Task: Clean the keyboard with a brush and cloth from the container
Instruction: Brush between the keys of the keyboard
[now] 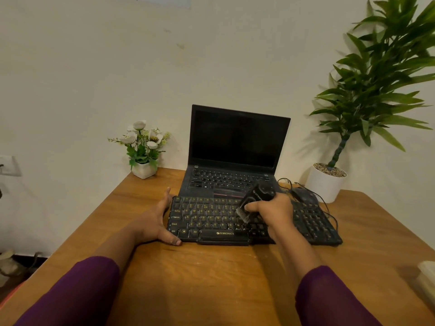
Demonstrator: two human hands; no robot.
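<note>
**A:** Where does the keyboard lie?

**B:** The flat black keyboard with yellow-lettered keys (207, 215) lies on the brown wooden bench (211, 278), just in front of an open black laptop (237, 147) with a dark screen. Its far edge touches or overlaps the laptop's front lip; I cannot tell which.

**A:** And the hands?

**B:** The left hand (157, 222) rests against the keyboard's left end. Its fingers (167, 194) lie straight along that end towards the far corner. The thumb is spread wide from them and sits at the near left corner. The right hand (273, 212) is over the keys to the right of the middle. Its fingers (253, 206) are curled tight round a black-handled brush with grey bristles (254, 198).

**A:** How is the brush held?

**B:** It is tilted, with the handle up and away and the bristles down on the keys to the right of the middle.

**A:** What else is there?

**B:** A black corded mouse (303, 195) lies behind the keyboard's right end. A small white pot of white flowers (143, 147) stands at the far left corner. A tall green plant in a round white pot (326, 182) stands at the far right. Both arms wear purple sleeves (77, 292). A pale, blurred object (427, 276) is cut off at the right edge; I cannot tell what it is.
</note>
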